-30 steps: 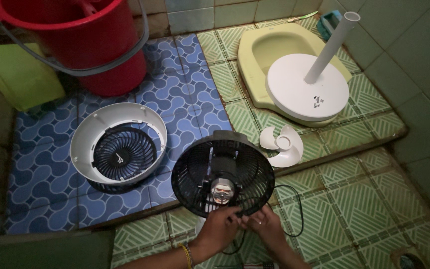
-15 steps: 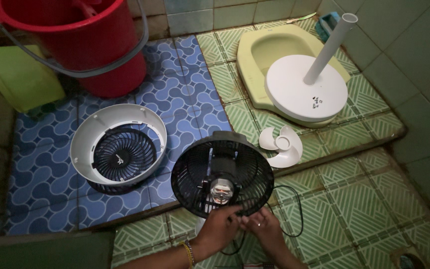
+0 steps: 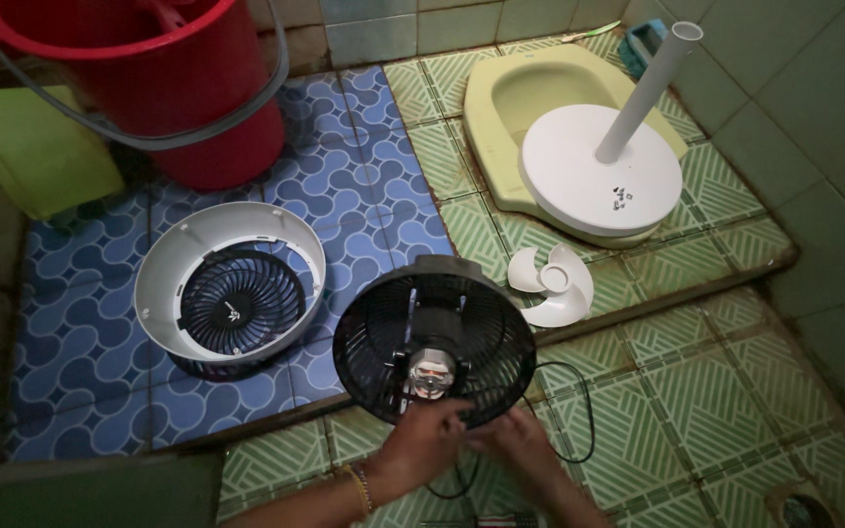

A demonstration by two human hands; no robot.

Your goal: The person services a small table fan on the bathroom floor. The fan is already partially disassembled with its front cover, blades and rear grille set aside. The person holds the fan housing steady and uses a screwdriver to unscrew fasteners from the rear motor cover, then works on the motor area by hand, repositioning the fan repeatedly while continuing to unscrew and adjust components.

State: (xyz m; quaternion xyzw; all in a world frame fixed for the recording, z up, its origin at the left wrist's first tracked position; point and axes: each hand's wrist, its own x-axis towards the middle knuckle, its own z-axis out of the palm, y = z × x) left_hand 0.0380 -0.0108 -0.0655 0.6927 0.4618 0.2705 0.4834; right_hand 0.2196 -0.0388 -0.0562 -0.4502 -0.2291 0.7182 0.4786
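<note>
Low in the middle of the frame a black rear fan grille (image 3: 430,354) with its motor stands tilted on the green tiled floor (image 3: 696,391), right at the edge of the raised step. The left hand (image 3: 427,442) lies against the grille's lower rim, fingers curled onto the wires, and the right hand (image 3: 518,445) meets it just beside, fingers bent toward the same rim; whether either hand truly pinches something small there cannot be told in the dim light. A black cord (image 3: 579,411) loops out from behind the grille toward the right. Just up and right of the grille a white fan blade (image 3: 555,286) lies on the step. To the left, on the blue patterned tiles (image 3: 80,332), rests a white front housing with a dark grille (image 3: 232,293) inside it. Further up right a round white fan base with its upright pole (image 3: 603,166) sits over a pale green squat toilet pan (image 3: 511,98). In the upper left stand a red bucket (image 3: 163,88) and, beside it, a light green container (image 3: 36,152).
</note>
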